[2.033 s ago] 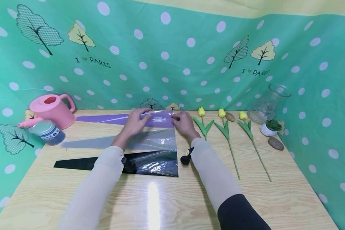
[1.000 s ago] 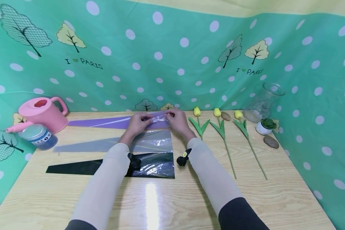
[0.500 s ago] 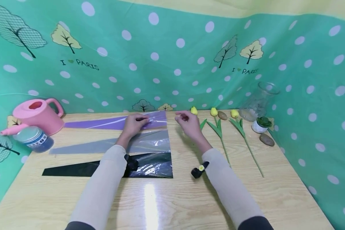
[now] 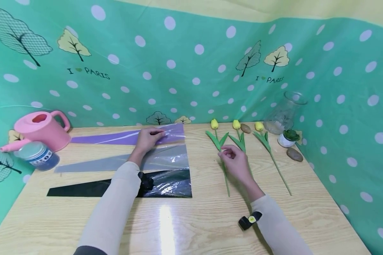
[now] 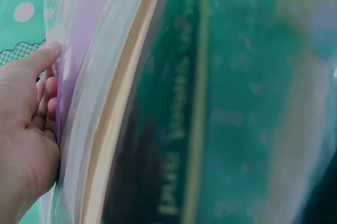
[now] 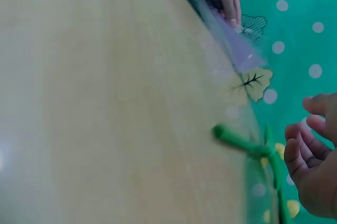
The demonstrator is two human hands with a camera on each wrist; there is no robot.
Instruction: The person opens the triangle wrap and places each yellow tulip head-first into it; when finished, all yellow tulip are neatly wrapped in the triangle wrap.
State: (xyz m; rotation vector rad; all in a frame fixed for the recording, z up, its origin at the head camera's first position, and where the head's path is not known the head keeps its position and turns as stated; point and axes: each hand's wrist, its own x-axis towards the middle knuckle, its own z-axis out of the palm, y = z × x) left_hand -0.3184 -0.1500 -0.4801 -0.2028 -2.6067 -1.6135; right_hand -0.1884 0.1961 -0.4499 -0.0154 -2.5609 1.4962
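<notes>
My left hand [image 4: 146, 140] pinches the wide clear end of a purple flower sleeve [image 4: 121, 138] that lies at the back of the table. In the left wrist view the thumb is against the film, with the other fingers bent beneath. My right hand [image 4: 237, 163] is over the stem of the leftmost yellow tulip [image 4: 214, 124], thumb and fingers apart in the right wrist view and nothing between them. Two more tulips, a middle one [image 4: 236, 124] and a right one [image 4: 259, 126], lie alongside. Whether my fingertips touch the stem, I cannot tell.
A grey sleeve [image 4: 92, 164] and a black sleeve [image 4: 79, 187] lie in front of the purple one. To the left are a pink watering can [image 4: 46, 129] and a blue-lidded jar [image 4: 39, 156]. A glass vase [image 4: 281, 117], potted succulent [image 4: 287, 139] and stones [image 4: 294, 154] stand right.
My right hand has left the purple sleeve's clear end and moved right and toward me to the leftmost tulip. The left hand stays at the sleeve.
</notes>
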